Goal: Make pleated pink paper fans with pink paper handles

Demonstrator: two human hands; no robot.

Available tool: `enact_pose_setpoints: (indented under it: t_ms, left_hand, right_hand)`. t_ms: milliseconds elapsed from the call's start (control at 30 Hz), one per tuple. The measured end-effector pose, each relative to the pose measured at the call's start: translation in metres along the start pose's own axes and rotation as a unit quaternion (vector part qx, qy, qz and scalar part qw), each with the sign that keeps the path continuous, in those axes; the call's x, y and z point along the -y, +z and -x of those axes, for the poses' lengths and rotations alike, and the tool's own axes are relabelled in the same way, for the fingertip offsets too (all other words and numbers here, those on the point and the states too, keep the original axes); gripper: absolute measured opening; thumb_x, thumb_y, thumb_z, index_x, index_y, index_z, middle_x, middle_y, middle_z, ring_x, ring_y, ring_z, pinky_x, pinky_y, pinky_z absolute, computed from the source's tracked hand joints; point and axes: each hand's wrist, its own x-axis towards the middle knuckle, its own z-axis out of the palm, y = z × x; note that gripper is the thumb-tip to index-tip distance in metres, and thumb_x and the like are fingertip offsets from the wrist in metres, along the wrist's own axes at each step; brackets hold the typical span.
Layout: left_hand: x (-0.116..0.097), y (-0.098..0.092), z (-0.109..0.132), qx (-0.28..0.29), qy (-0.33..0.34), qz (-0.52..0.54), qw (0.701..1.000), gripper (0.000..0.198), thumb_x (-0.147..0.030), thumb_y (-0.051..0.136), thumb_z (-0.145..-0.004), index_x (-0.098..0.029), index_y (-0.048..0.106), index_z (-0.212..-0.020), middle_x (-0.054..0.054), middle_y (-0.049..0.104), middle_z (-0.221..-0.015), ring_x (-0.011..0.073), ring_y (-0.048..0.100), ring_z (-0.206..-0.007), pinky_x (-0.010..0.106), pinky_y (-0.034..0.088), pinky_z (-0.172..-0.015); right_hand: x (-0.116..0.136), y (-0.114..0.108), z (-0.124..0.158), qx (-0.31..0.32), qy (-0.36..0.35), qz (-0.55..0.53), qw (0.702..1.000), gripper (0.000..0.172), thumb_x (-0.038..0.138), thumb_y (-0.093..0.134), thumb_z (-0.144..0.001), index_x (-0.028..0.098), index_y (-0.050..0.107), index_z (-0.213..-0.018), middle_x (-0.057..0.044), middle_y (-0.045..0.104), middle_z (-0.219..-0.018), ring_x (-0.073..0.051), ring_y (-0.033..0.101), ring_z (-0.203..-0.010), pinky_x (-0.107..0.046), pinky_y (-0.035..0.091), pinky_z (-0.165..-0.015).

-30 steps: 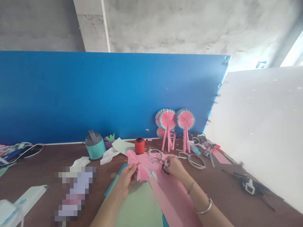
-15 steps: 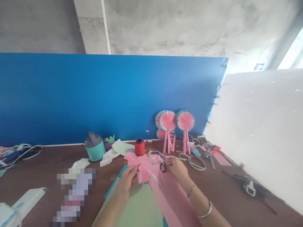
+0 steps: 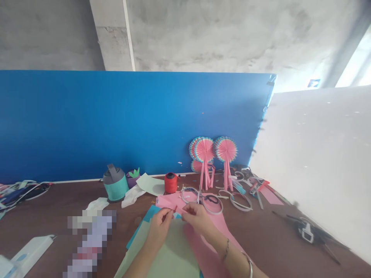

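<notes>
Between both hands is a piece of pink pleated paper (image 3: 180, 210), mostly hidden by my fingers, with a bit of red thread at its middle. My left hand (image 3: 159, 225) pinches its left side. My right hand (image 3: 197, 218) is closed on the right side, fingertips close to the left ones. Under them lie a pale green sheet (image 3: 174, 251) and pink paper (image 3: 222, 227), with blue paper (image 3: 135, 234) showing at the left edge. Just beyond my right hand, scissors (image 3: 213, 199) rest among rolls of white tape (image 3: 189, 195). A red thread spool (image 3: 171, 183) stands behind.
Finished pink paper fans (image 3: 204, 150) lean against the blue partition (image 3: 116, 116). A teal-and-grey container (image 3: 116, 188) and a small purple pot (image 3: 133, 179) stand at back left. Cables and tools (image 3: 307, 231) lie right; a white power strip (image 3: 33, 255) lies left.
My right hand has left the scissors, which now lie on the table, and moved left to the pleated paper. The paper's spread ends are now gathered between my hands.
</notes>
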Motion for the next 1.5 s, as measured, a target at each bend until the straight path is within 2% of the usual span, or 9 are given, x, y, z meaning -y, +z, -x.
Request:
enact_pose_setpoints:
  t_ms: [267,467,633,733,800,900,1000,1133,1500]
  left_hand:
    - [-0.005,-0.017,-0.007,-0.116,-0.032,0.061,0.991,0.043,-0.052,0.062,-0.068,-0.017,0.073,-0.09,0.006,0.07,-0.082,0.0203,0.059,-0.075,0.027,0.045,-0.066]
    - [0.005,-0.042,-0.014,-0.295,-0.07,0.149,0.941,0.065,-0.061,0.063,-0.063,-0.014,0.065,-0.108,-0.001,0.056,-0.066,0.0104,0.043,-0.051,0.025,0.037,-0.05]
    - [0.012,-0.059,-0.021,-0.399,-0.04,-0.107,0.91,0.052,-0.05,0.055,-0.074,-0.017,0.064,-0.113,0.016,0.052,-0.124,0.0354,0.046,-0.116,0.049,0.034,-0.097]
    - [0.002,-0.052,-0.017,-0.371,0.077,-0.212,0.901,0.041,-0.045,0.056,-0.077,-0.021,0.067,-0.107,0.015,0.042,-0.139,0.0369,0.026,-0.134,0.051,0.018,-0.108]
    - [-0.005,-0.04,-0.01,-0.296,0.13,-0.191,0.927,0.025,-0.043,0.058,-0.076,-0.024,0.073,-0.08,0.012,0.057,-0.122,0.0348,0.04,-0.124,0.048,0.024,-0.106]
    - [-0.012,-0.015,-0.001,-0.117,0.062,-0.067,0.989,0.022,-0.043,0.066,-0.07,-0.022,0.072,-0.065,0.01,0.069,-0.084,0.0287,0.059,-0.092,0.041,0.041,-0.091]
    - [-0.013,0.007,0.003,-0.038,-0.055,0.113,0.991,0.039,-0.045,0.071,-0.064,-0.02,0.073,-0.094,0.005,0.07,-0.081,0.0218,0.061,-0.078,0.034,0.047,-0.076]
    - [-0.013,0.022,0.001,-0.061,-0.091,0.245,0.963,0.041,-0.041,0.082,-0.046,-0.016,0.074,-0.078,0.006,0.069,-0.072,0.0242,0.062,-0.077,0.035,0.047,-0.076]
    - [-0.031,0.012,0.012,-0.11,-0.145,0.33,0.926,0.037,-0.047,0.081,-0.051,-0.015,0.071,-0.067,0.001,0.065,-0.065,0.0169,0.059,-0.069,0.03,0.045,-0.074]
  right_hand:
    - [0.015,-0.018,0.003,0.033,0.048,-0.259,0.964,0.022,0.029,0.065,-0.064,0.018,0.049,-0.054,0.002,0.048,-0.056,-0.012,0.044,-0.057,-0.024,0.034,-0.054]
    - [0.001,-0.03,-0.01,-0.055,-0.019,-0.269,0.961,0.027,0.037,0.065,-0.068,0.019,0.048,-0.057,0.002,0.047,-0.061,-0.012,0.043,-0.058,-0.026,0.037,-0.057]
    - [0.003,-0.03,-0.009,-0.133,-0.077,-0.137,0.979,0.025,0.042,0.063,-0.073,0.019,0.057,-0.078,0.0,0.056,-0.069,-0.013,0.045,-0.056,-0.026,0.035,-0.053]
    - [0.002,-0.023,-0.004,-0.182,-0.145,0.032,0.972,0.02,0.038,0.056,-0.08,0.019,0.06,-0.085,-0.004,0.062,-0.077,-0.019,0.053,-0.07,-0.029,0.039,-0.062]
    - [0.0,-0.019,-0.002,-0.203,-0.201,0.139,0.948,0.014,0.031,0.052,-0.082,0.019,0.061,-0.084,-0.005,0.062,-0.076,-0.02,0.054,-0.071,-0.03,0.039,-0.066]
    - [-0.002,-0.014,0.002,-0.194,-0.298,0.271,0.894,0.011,0.019,0.048,-0.081,0.02,0.06,-0.081,-0.001,0.058,-0.067,-0.018,0.051,-0.065,-0.032,0.036,-0.069]
    - [0.001,-0.01,0.007,-0.153,-0.377,0.33,0.852,0.012,0.014,0.047,-0.083,0.02,0.058,-0.083,0.0,0.061,-0.068,-0.016,0.052,-0.066,-0.032,0.034,-0.072]
    - [0.007,-0.002,0.011,-0.132,-0.425,0.354,0.822,0.016,0.01,0.047,-0.084,0.021,0.057,-0.086,-0.001,0.066,-0.076,-0.016,0.054,-0.071,-0.033,0.032,-0.075]
    - [0.006,0.004,0.011,-0.107,-0.397,0.37,0.833,0.017,0.01,0.049,-0.083,0.021,0.056,-0.072,0.003,0.06,-0.061,-0.013,0.052,-0.063,-0.033,0.03,-0.075]
